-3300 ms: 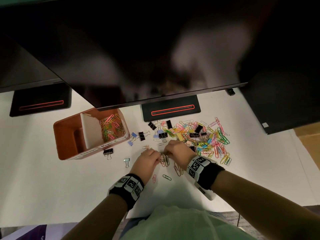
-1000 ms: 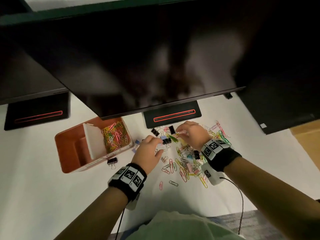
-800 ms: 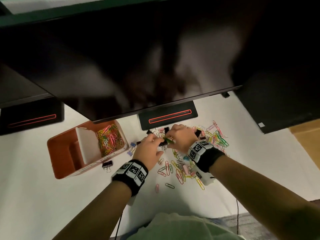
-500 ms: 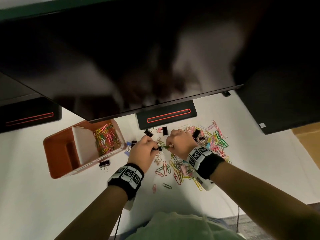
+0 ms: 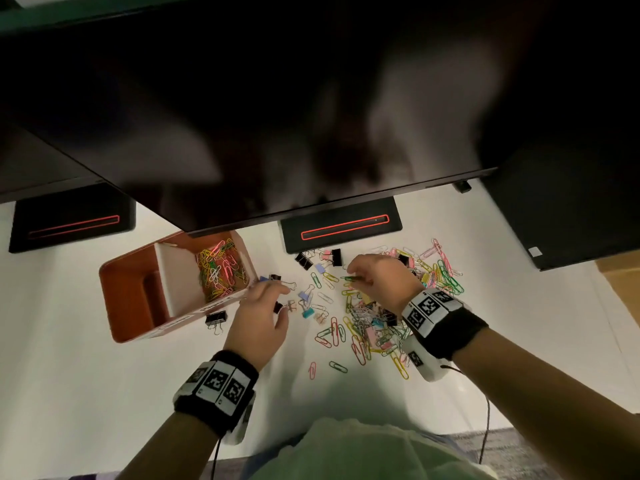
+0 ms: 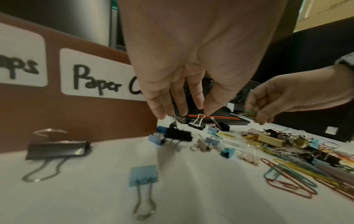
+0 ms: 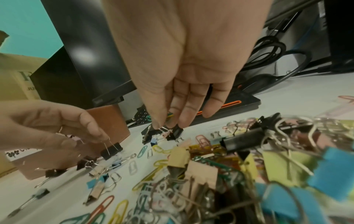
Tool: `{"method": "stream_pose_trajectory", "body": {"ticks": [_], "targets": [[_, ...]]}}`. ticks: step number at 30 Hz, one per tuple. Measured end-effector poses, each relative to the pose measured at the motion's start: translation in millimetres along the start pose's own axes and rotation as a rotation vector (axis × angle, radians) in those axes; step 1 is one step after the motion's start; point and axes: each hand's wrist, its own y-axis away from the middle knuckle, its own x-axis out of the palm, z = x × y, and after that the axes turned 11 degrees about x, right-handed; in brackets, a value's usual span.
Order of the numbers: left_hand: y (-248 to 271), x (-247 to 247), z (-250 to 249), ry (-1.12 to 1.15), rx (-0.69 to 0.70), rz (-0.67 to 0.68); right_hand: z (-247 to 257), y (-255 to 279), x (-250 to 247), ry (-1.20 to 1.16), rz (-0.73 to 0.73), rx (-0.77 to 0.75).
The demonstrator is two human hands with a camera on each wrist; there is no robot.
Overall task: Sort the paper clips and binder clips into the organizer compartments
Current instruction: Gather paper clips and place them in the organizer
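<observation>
Clips lie scattered on the white desk (image 5: 104,393), the thickest heap of paper clips (image 5: 374,327) mixed with small binder clips and sitting just under the right wrist. A black binder clip (image 6: 179,135) is pinched by its wire handles between the thumb and fingertips of the left hand (image 5: 258,320), low over the desk and just beside the brown organizer (image 5: 114,306). A green paper clip (image 5: 351,278) is pinched in the curled fingers of the right hand (image 5: 379,282), raised a little above the pile; other colours may be held with it, but the wrist view is too blurred to settle that. Many coloured paper clips are already held in the organizer's compartment labelled "Paper C…", while the compartment beside it, whose label is cut off, appears to be without clips so far as the head view shows.

Both kinds of clip are judged light and stiff. Paper clips are thin, smooth wire that hooks together, so a single one is best lifted by its rounded end and shaken free. Binder clips are springy and boxy; the folded wire handles give the surest hold, as is done here. More binder clips, black, blue and beige, are spread between the hands, and a large black binder clip (image 5: 215,318) lies against the organizer's front. Behind, two monitor stands with red lines are seen under dark screens
</observation>
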Motion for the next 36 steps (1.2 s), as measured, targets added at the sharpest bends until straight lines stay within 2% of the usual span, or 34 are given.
{"method": "stream_pose_trajectory", "body": {"ticks": [3, 8, 11, 20, 26, 30, 36], "targets": [[-10.3, 6.1, -13.6, -0.103, 0.055, 0.057, 9.0, -6.4, 2.0, 0.062, 0.029, 0.017], [-39.5, 21.0, -22.8, -0.287, 0.059, 0.269, 26.9, -21.3, 16.4, 0.21, 0.034, 0.036], [-48.9, 26.3, -19.6, -0.342, 0.076, 0.35, 33.8, -25.1, 23.1, 0.265, 0.02, 0.038], [-42.0, 35.1, -9.3, -0.241, 0.194, 0.32, 40.1, -31.5, 38.7, 0.356, 0.059, 0.072], [-46.4, 36.6, -10.4, -0.263, 0.237, 0.38, 39.2, -33.5, 31.9, 0.498, 0.182, 0.04], [-52.9, 36.2, -10.9, -0.291, 0.218, 0.422, 36.7, -31.7, 31.2, 0.489, 0.195, -0.008], [-57.1, 35.2, -10.8, -0.285, 0.184, 0.505, 37.7, -27.8, 30.5, 0.494, 0.247, 0.004]]}}
